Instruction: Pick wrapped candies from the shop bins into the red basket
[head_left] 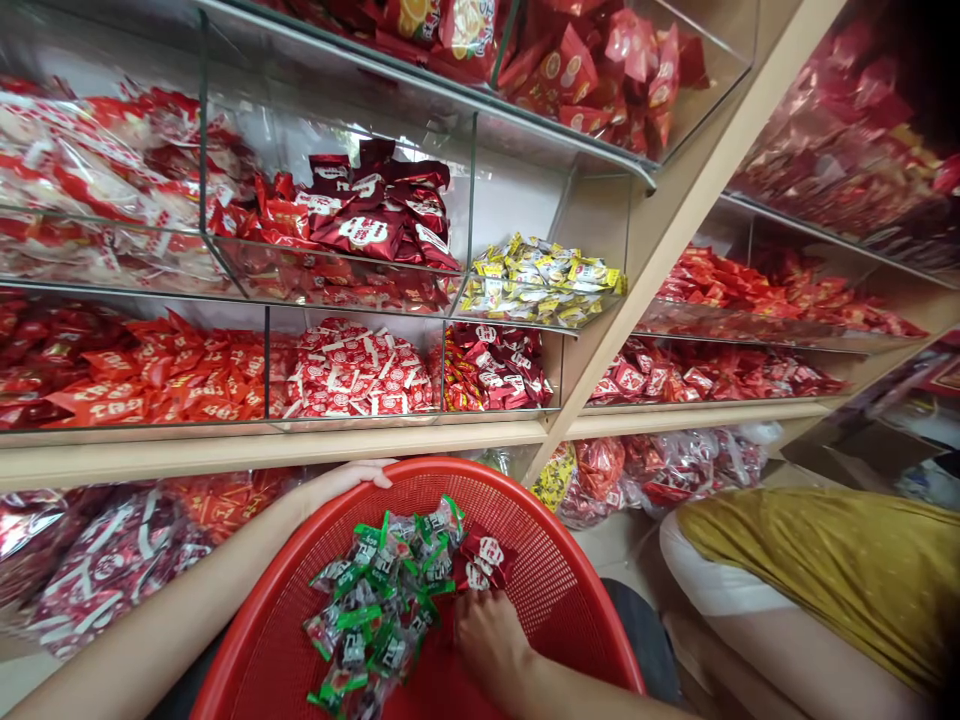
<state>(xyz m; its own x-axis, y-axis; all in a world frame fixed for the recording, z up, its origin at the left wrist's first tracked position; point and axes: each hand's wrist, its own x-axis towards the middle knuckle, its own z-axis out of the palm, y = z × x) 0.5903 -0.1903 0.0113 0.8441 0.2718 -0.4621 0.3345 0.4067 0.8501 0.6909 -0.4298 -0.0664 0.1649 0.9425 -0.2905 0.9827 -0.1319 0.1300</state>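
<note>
A round red plastic basket (551,545) with mesh sides stands low in front of me. My left hand (356,478) holds its far rim, fingers laid over the edge. Inside, my right hand (491,635) reaches down with curled fingers at a few dark red candy packets (484,558); the fingertips are partly hidden. Left of that hand lies a heap of clear and green wrapped candies (386,590). Part of the red basket floor shows beneath my right wrist.
Glass-fronted wooden shelves (420,440) hold red, maroon and yellow wrapped sweets in compartments. Bulging plastic bags of sweets (120,570) sit under the lowest shelf, left and right. Close on my right is another person in a mustard top (825,550). A slanting wooden post (637,260) divides the shelving.
</note>
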